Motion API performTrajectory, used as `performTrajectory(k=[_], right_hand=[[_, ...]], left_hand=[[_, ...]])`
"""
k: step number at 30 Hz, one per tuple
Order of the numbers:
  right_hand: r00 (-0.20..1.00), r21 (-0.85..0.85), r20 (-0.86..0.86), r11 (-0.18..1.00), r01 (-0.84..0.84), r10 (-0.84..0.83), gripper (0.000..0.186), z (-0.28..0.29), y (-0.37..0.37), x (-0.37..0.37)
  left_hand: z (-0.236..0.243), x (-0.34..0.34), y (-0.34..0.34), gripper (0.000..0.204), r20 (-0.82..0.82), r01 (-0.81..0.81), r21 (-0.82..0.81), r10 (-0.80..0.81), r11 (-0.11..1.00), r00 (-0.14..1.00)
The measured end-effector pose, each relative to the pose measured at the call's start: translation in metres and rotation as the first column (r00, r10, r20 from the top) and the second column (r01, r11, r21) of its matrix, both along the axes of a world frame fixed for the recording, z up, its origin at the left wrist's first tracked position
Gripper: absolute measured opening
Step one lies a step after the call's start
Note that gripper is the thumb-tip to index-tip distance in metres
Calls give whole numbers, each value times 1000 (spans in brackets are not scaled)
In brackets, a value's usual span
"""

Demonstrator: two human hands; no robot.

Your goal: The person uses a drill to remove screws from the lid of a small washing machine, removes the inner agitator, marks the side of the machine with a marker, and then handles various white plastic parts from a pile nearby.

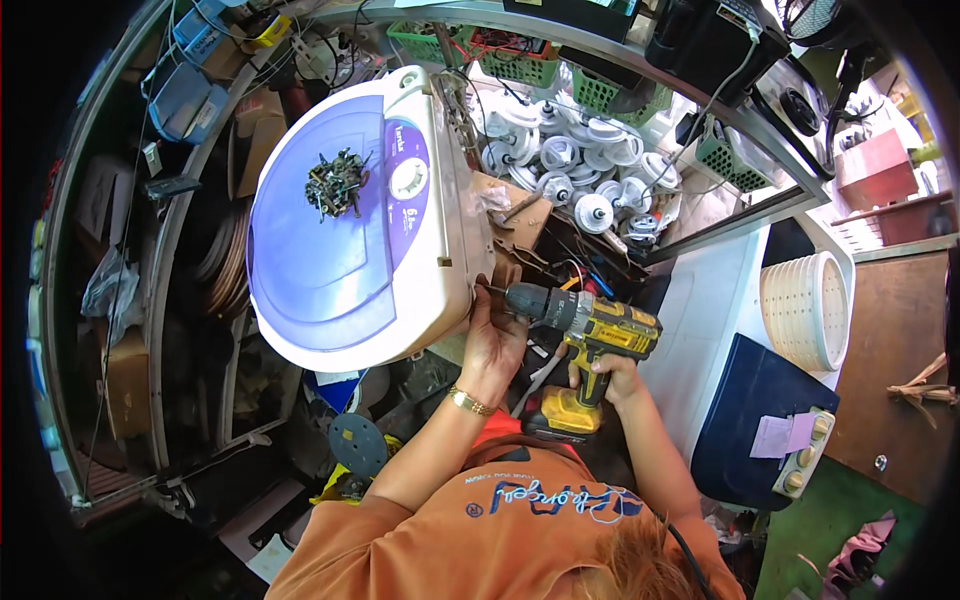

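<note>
A white washing machine (455, 240) with a translucent purple lid (310, 270) fills the upper middle. A pile of small dark metal bits (337, 183) lies on the lid, left of a dial (407, 179). My left hand (492, 338) is at the machine's lower right corner, fingers closed around the front of the drill bit area; what they hold is hidden. My right hand (610, 375) grips a yellow and black cordless drill (615, 325), whose black chuck points left at the machine's side, very near my left fingertips. The tip of the bit is hard to make out.
Several white plastic pulleys (560, 152) and green baskets (515, 70) are behind. Cluttered metal shelves (165, 230) stand left. At right are a white panel (700, 290), a perforated tub (805, 310), a dark blue appliance (740, 400) and a brown board (890, 340). A grey disc (357, 445) lies below.
</note>
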State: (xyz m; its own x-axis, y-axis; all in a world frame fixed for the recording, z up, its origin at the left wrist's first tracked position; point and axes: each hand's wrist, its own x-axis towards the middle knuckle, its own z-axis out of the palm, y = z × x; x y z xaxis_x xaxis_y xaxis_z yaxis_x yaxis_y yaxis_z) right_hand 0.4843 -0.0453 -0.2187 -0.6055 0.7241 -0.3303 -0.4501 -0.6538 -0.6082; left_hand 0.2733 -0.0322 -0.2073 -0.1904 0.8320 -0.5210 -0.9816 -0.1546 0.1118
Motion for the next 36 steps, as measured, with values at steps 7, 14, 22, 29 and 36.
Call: performTrajectory(k=[7, 14, 22, 29, 36], right_hand=[[997, -68, -36, 995, -78, 75, 64, -13, 44, 8], [989, -43, 30, 989, -141, 142, 64, -5, 73, 11], [976, -82, 24, 974, -212, 214, 65, -12, 88, 13], [966, -133, -33, 957, -259, 257, 64, -9, 97, 13], [947, -172, -125, 934, -314, 295, 65, -14, 107, 13]], left_hand=[[4, -2, 9, 26, 70, -22, -40, 24, 999, 997], [1, -4, 10, 26, 73, -20, -65, 25, 998, 997], [5, -9, 8, 28, 112, 3, -117, 11, 993, 994], [97, -64, -68, 44, -663, 588, -316, -616, 745, 425], [145, -137, -32, 85, -313, 1, -429, -148, 903, -938]])
